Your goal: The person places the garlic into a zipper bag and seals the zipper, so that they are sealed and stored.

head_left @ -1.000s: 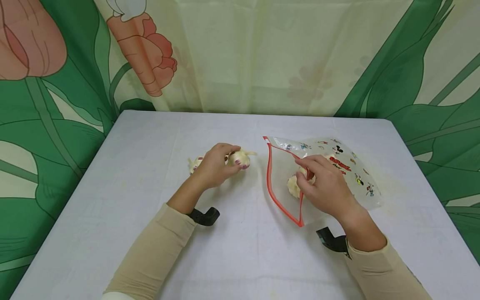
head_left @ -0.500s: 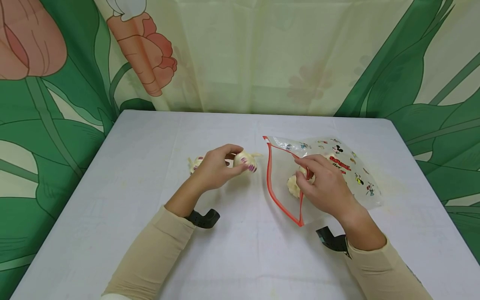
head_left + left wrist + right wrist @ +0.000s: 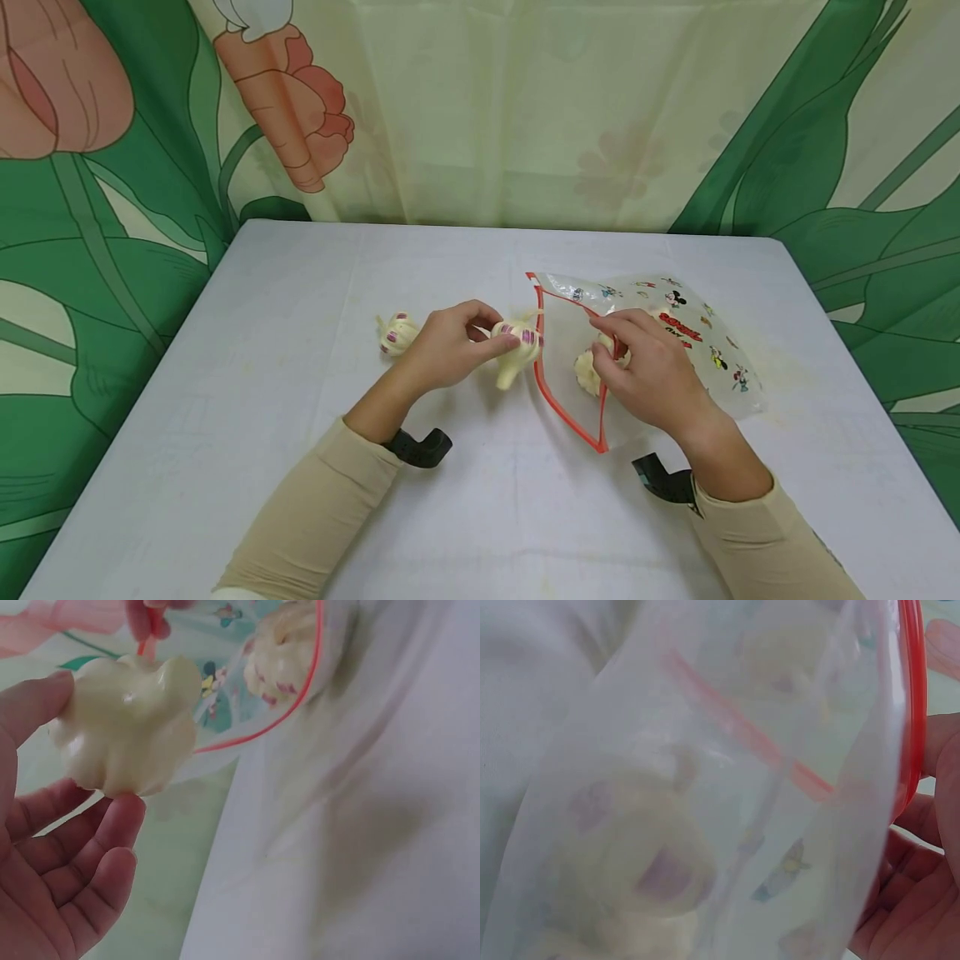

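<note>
My left hand (image 3: 457, 346) pinches a white garlic bulb (image 3: 517, 340) with purple patches between thumb and fingers, right beside the mouth of a clear zip bag (image 3: 637, 292). In the left wrist view this garlic bulb (image 3: 124, 724) covers part of the bag's opening. My right hand (image 3: 660, 371) pinches the bag's red zip edge (image 3: 913, 705) and keeps the mouth spread. Inside the bag lies garlic (image 3: 587, 372), partly hidden by my right fingers; blurred garlic (image 3: 641, 847) shows through the plastic in the right wrist view.
Another garlic bulb (image 3: 397, 333) rests on the white-covered table (image 3: 300, 275), left of my left hand. Black wrist mounts (image 3: 423, 448) stick out below both hands. A leaf-and-flower curtain (image 3: 510, 108) hangs behind the table.
My left hand has carried its garlic bulb right and toward me, up to the bag's mouth, turning it so its stem points down. The right hand and bag stay put.
</note>
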`<action>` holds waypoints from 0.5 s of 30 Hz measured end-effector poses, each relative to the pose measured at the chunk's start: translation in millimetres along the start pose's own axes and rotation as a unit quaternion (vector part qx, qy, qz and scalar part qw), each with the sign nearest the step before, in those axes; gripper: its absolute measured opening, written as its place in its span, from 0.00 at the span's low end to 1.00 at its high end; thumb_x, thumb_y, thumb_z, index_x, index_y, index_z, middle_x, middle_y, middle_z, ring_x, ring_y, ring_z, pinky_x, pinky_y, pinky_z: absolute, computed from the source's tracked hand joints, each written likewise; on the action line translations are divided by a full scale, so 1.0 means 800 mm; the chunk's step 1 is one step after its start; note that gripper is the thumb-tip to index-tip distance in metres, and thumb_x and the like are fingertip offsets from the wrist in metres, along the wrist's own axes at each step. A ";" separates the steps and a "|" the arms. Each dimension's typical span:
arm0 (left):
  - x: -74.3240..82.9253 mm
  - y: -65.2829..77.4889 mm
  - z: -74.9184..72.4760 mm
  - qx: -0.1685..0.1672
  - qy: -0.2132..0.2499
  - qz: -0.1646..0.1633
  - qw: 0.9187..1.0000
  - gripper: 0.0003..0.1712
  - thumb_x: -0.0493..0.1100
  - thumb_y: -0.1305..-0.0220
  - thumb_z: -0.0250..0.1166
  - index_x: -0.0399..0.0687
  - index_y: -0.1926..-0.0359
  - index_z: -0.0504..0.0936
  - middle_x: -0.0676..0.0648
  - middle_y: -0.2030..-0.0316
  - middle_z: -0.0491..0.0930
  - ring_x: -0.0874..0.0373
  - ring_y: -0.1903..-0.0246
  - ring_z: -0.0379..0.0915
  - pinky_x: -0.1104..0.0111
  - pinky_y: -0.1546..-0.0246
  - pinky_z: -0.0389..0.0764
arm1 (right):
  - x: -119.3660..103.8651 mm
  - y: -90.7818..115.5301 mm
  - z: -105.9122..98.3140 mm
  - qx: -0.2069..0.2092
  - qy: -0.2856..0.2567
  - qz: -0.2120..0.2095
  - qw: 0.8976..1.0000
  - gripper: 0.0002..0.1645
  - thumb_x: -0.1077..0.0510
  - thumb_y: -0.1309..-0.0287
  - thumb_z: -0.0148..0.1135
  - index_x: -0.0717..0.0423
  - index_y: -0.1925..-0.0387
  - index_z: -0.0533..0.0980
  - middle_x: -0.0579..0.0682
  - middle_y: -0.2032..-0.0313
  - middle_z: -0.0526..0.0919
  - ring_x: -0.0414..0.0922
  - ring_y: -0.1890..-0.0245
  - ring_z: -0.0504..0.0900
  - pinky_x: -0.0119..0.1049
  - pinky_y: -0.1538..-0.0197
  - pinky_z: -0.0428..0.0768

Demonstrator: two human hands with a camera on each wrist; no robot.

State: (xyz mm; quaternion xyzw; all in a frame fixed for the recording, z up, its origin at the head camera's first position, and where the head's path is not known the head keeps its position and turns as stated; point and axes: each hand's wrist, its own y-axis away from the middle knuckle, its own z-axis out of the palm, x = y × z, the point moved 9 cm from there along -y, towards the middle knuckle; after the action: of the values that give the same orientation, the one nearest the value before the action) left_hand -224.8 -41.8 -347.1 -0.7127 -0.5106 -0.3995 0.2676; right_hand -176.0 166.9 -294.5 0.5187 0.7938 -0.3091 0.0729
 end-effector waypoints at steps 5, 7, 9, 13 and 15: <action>0.002 -0.002 0.015 -0.012 0.006 -0.006 1.000 0.20 0.56 0.39 0.71 0.49 0.53 0.82 0.55 0.56 0.82 0.61 0.59 0.79 0.66 0.60 0.80 | 0.000 0.000 -0.001 0.003 0.000 -0.004 1.000 0.18 0.65 0.43 0.63 0.63 0.49 0.83 0.52 0.56 0.82 0.42 0.68 0.76 0.39 0.70 0.77; 0.004 -0.002 0.020 -0.017 0.007 -0.001 1.000 0.22 0.56 0.38 0.70 0.49 0.49 0.82 0.53 0.55 0.83 0.61 0.59 0.80 0.66 0.58 0.80 | 0.000 0.000 -0.001 0.004 -0.001 -0.005 1.000 0.18 0.65 0.43 0.63 0.63 0.50 0.83 0.53 0.56 0.82 0.42 0.68 0.76 0.39 0.70 0.77; 0.008 -0.002 0.024 -0.019 0.005 0.008 1.000 0.23 0.55 0.36 0.69 0.48 0.45 0.82 0.51 0.54 0.84 0.60 0.58 0.81 0.66 0.57 0.80 | 0.000 0.000 -0.001 0.005 -0.001 -0.006 1.000 0.18 0.65 0.43 0.63 0.63 0.50 0.83 0.53 0.56 0.82 0.42 0.68 0.76 0.39 0.70 0.77; 0.015 -0.003 0.032 -0.024 -0.002 0.026 0.999 0.21 0.53 0.33 0.67 0.50 0.44 0.82 0.50 0.54 0.84 0.58 0.59 0.82 0.66 0.57 0.80 | 0.000 0.001 -0.001 0.005 -0.001 -0.008 1.000 0.18 0.65 0.43 0.63 0.63 0.50 0.83 0.54 0.55 0.82 0.43 0.68 0.77 0.40 0.70 0.77; 0.017 -0.005 0.037 -0.023 0.001 0.033 0.999 0.19 0.53 0.33 0.67 0.50 0.46 0.84 0.51 0.55 0.84 0.57 0.60 0.82 0.67 0.58 0.81 | -0.001 0.001 -0.001 0.005 -0.001 -0.009 1.000 0.18 0.65 0.43 0.63 0.63 0.50 0.83 0.54 0.55 0.82 0.43 0.68 0.77 0.39 0.70 0.77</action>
State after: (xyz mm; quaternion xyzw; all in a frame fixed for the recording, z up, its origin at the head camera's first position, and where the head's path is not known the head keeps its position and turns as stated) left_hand -217.7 -10.1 -351.3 -0.7348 -0.4775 -0.4030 0.2641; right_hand -175.2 167.1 -294.0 0.5117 0.7966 -0.3144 0.0685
